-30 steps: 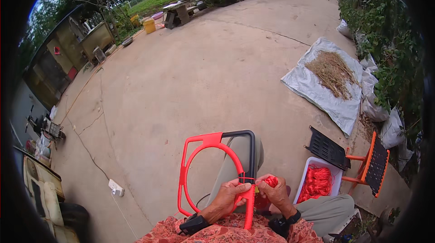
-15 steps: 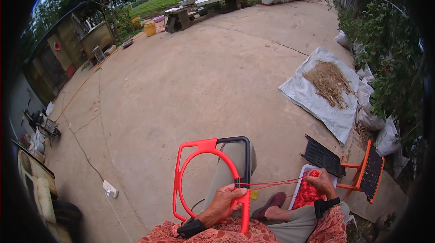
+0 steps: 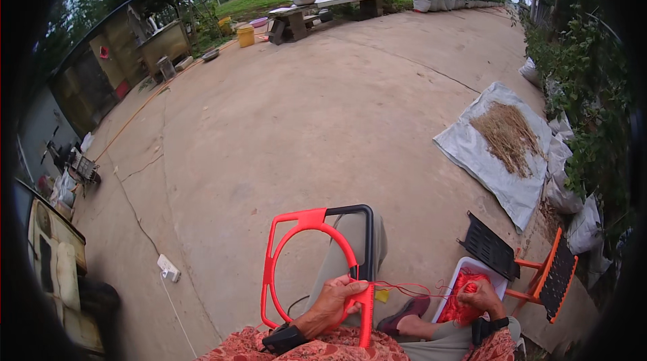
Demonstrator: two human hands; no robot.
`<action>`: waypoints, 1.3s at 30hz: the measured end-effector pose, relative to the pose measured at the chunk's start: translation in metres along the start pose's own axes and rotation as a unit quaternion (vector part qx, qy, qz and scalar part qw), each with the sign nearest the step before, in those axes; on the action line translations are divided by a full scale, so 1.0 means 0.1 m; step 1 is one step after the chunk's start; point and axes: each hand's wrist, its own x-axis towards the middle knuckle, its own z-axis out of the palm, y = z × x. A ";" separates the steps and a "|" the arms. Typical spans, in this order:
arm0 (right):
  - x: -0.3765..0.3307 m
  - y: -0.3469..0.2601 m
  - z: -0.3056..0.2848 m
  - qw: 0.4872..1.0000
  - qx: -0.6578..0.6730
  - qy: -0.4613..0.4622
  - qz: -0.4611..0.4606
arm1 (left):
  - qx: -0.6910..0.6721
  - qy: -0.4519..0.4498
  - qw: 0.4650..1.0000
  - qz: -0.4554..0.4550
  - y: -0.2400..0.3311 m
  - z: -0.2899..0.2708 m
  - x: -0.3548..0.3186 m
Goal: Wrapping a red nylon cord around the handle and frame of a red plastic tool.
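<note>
A red-and-black frame [image 3: 267,268] with a round inner hoop stands upright over my lap. My left hand [image 3: 335,302] is closed round its lower right side, with the thumb on top. Red cord [image 3: 412,288] runs from beside that thumb across to my right hand [image 3: 482,297], hanging in loose, slightly curved strands. My right hand is closed, its fingertips pinching the red cord above a white plastic basin [image 3: 501,284]. Inside the basin lies a tangled heap of the same red cord [image 3: 461,307], partly hidden by my right hand.
An orange-and-black folding stool [image 3: 543,273] stands right of the basin. Beyond it, dry stalks [image 3: 507,133] lie on a white sheet [image 3: 490,174]. A white power strip [image 3: 168,268] with its cable lies on the concrete at left. A stone bench [image 3: 288,24] and yellow bucket [image 3: 245,36] stand far off.
The red strands between my hands have gone from straight and taut to slack. My right hand sits a little lower over the basin. The whole view has shifted slightly; my left hand keeps its hold.
</note>
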 end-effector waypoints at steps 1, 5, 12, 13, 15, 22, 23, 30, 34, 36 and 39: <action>-0.01 0.10 -0.07 0.998 -0.019 0.055 -0.010 | -0.003 0.002 1.000 0.002 0.01 0.00 0.00; -0.03 0.88 -0.86 0.910 -0.225 0.349 0.023 | -0.010 0.002 1.000 -0.003 0.00 0.03 -0.03; -0.32 1.65 -1.56 0.765 -0.262 0.563 0.172 | -0.004 0.010 1.000 -0.003 -0.09 0.03 -0.12; -0.30 1.76 -1.58 0.759 -0.264 0.566 0.184 | -0.004 0.005 1.000 -0.016 -0.08 0.03 -0.09; -0.25 1.42 -1.35 0.834 -0.282 0.475 -0.011 | -0.001 0.023 0.999 -0.028 -0.08 0.07 -0.08; 0.30 -0.71 0.52 0.976 0.155 0.117 -0.098 | 0.022 0.049 0.998 0.034 0.09 0.16 -0.02; 0.34 -0.78 0.72 0.974 0.197 0.051 -0.100 | 0.033 0.007 0.999 0.026 0.12 0.13 -0.01; 0.43 -0.82 1.64 0.951 0.255 -0.111 -0.138 | 0.028 0.006 0.999 0.015 0.07 0.18 0.00; 0.32 -0.84 1.75 0.956 0.239 -0.150 -0.080 | 0.038 0.014 0.999 0.014 0.04 0.10 -0.04; 0.28 -0.70 1.71 0.919 0.364 -0.120 -0.086 | 0.035 0.010 0.999 0.015 0.01 0.03 -0.03; 0.23 -0.40 1.22 0.924 0.377 -0.006 -0.070 | 0.018 -0.007 1.000 0.016 0.04 0.04 -0.02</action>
